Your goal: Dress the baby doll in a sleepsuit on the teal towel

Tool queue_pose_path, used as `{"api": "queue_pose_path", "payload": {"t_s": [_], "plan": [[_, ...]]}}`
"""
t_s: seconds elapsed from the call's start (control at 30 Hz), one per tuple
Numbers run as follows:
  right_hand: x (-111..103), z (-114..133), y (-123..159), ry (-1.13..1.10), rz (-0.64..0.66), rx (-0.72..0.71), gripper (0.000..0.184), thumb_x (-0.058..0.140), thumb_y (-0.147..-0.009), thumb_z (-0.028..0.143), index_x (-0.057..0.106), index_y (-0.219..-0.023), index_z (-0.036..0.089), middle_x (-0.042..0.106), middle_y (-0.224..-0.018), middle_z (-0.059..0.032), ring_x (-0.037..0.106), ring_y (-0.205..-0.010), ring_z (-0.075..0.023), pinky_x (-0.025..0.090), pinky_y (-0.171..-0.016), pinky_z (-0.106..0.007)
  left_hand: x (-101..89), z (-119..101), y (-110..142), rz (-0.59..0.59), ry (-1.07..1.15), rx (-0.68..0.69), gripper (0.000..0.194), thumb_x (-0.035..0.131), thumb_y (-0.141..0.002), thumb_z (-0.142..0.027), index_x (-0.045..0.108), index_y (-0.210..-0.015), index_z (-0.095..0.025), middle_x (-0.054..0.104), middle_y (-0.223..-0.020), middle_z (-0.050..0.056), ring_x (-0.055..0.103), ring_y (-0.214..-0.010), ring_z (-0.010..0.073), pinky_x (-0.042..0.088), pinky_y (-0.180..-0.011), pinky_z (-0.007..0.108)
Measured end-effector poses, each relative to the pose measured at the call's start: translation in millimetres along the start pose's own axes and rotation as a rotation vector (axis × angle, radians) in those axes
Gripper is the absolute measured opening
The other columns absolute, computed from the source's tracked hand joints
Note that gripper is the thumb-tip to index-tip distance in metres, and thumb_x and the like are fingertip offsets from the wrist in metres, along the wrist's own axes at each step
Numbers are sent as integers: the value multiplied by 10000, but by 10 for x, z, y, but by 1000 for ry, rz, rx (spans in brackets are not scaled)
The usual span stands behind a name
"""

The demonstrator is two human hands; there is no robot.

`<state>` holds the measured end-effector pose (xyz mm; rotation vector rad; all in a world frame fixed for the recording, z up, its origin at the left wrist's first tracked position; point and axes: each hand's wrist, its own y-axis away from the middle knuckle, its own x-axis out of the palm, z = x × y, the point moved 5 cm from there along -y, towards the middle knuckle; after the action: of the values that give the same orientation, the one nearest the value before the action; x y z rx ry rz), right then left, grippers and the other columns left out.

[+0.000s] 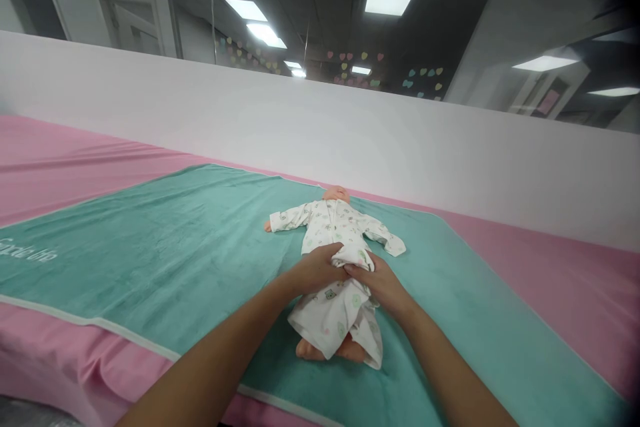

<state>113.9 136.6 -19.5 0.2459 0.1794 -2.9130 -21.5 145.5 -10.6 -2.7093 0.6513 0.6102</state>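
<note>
A pink-covered surface [75, 140] is backed by a white wall [280, 120]. Across it a teal blanket [165, 240] is spread, with white lettering [27, 251] borne at its left edge. A clothed doll [333, 221] is laid face up, head at the blanket's far edge, feet near its near edge. At its waist, bunched cloth [354, 257] is pinched by the left hand [320, 268] and, beside it, the right hand [377, 280], above white printed trousers [330, 317].

Around the waist of the doll [334, 223], the green cover [165, 260] affords clear passage at nine and three o'clock; outstretched sleeves [290, 218] obstruct ten and two, the white wall [260, 123] closes twelve, and the left forearm [235, 347] and right forearm [447, 367] bar eight and four.
</note>
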Motion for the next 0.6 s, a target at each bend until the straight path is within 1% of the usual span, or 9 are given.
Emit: {"api": "queue_pose_path", "payload": {"t_s": [0.27,0.43,0.5,0.6], "plan": [[28,79,36,3,-28,32,469,667,-677,460,619,-1078,220,653,-1066,-72,580,-997,-302,454,-835,-430,5,-10,-9,6,5,31,253,539,-741,-334,594,-954,-208,626,-934,29,553,-879,221,438,-740,304],[37,87,32,-11,-38,23,522,679,-647,477,619,-1097,220,673,-1003,-71,591,-958,-307,464,-812,-432,1,-41,6,3,-25,-11,280,538,-739,-336,596,-972,-193,626,-921,40,547,-876,225,440,-746,318],[29,75,28,-3,-39,20,524,677,-650,475,617,-1106,225,676,-991,-68,595,-947,-308,466,-809,-433,4,-46,9,4,-17,-9,280,533,-743,-331,595,-976,-188,625,-931,43,545,-875,224,441,-744,318],[13,52,21,19,-30,12,493,656,-683,464,609,-1119,239,664,-1035,-60,589,-972,-305,461,-824,-430,14,-36,9,12,-8,-2,268,526,-749,-325,594,-973,-195,625,-947,37,545,-869,220,441,-738,317]]}}
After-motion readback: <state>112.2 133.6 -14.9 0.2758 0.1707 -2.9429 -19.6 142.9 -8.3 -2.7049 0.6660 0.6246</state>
